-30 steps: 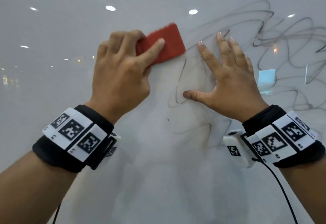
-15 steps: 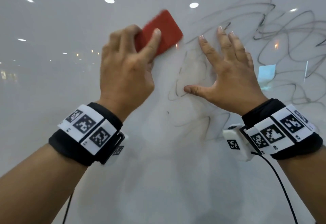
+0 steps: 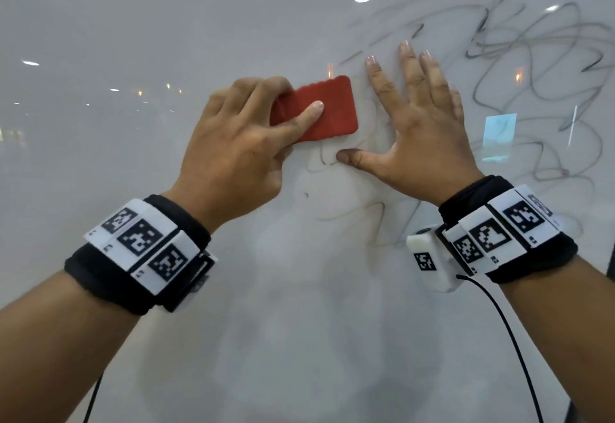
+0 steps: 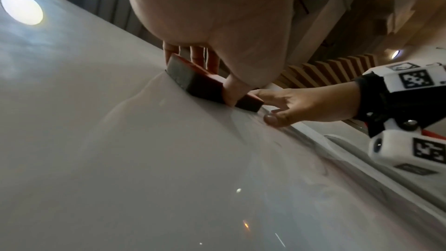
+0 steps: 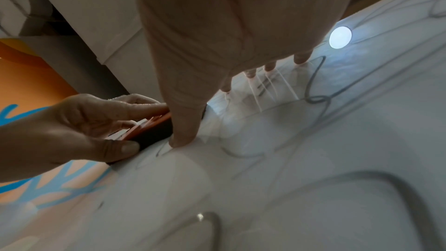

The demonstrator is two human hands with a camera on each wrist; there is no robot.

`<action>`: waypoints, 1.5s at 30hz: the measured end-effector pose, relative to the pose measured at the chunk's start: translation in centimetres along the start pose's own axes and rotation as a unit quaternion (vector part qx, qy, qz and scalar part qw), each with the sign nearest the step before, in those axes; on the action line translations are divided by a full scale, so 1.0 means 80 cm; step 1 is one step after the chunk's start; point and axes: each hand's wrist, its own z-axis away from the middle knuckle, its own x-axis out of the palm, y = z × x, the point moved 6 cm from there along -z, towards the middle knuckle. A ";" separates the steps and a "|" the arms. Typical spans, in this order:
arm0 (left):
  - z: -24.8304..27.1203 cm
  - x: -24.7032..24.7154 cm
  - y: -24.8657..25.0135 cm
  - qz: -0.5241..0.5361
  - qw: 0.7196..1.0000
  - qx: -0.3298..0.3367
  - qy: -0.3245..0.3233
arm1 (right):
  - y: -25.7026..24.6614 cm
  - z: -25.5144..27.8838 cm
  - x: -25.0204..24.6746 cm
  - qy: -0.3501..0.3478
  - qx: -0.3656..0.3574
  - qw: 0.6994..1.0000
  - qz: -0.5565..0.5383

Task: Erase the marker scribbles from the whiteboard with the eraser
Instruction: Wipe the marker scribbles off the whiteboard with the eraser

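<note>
Since half a second ago the left hand has brought the eraser down and to the right, so it now lies just beside the right hand, close to its index finger and above its thumb. Left hand holds the red eraser with curled fingers on its top edge and the thumb on its lower edge; the index finger lies straight across its back. The eraser is flat against the whiteboard. Right hand is wide, with straight spread fingers pressed on the board, in the same place as before. Grey scribbles fill the board right of and above the right hand, and faint lines remain below the eraser near the right thumb. Both wrists carry black bands with printed markers.
</note>
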 end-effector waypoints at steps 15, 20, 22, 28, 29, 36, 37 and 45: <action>0.014 -0.003 -0.003 -0.005 0.999 -0.030 0.021 | -0.002 0.007 -0.004 -0.023 0.007 1.000 0.001; 0.015 -0.010 -0.020 -0.018 1.000 -0.021 0.009 | -0.003 0.008 -0.005 -0.031 0.010 0.999 -0.002; 0.024 -0.008 -0.013 -0.016 0.999 -0.038 0.026 | -0.004 0.008 -0.006 -0.030 0.010 0.999 -0.004; 0.034 -0.005 -0.008 -0.033 0.999 0.003 0.003 | -0.001 0.012 -0.003 -0.038 0.006 0.999 -0.001; 0.032 -0.007 -0.013 -0.029 0.999 -0.040 0.017 | -0.001 0.013 -0.002 -0.038 0.006 0.999 -0.003; 0.048 -0.003 -0.003 -0.044 0.999 0.005 0.017 | 0.000 0.020 0.002 -0.041 0.003 0.999 0.001; 0.047 -0.004 -0.010 -0.043 0.998 -0.046 0.029 | -0.001 0.021 0.003 -0.041 0.003 0.999 0.000; 0.070 0.000 0.015 -0.024 0.992 0.118 -0.047 | 0.000 0.024 0.004 -0.041 0.002 0.999 0.004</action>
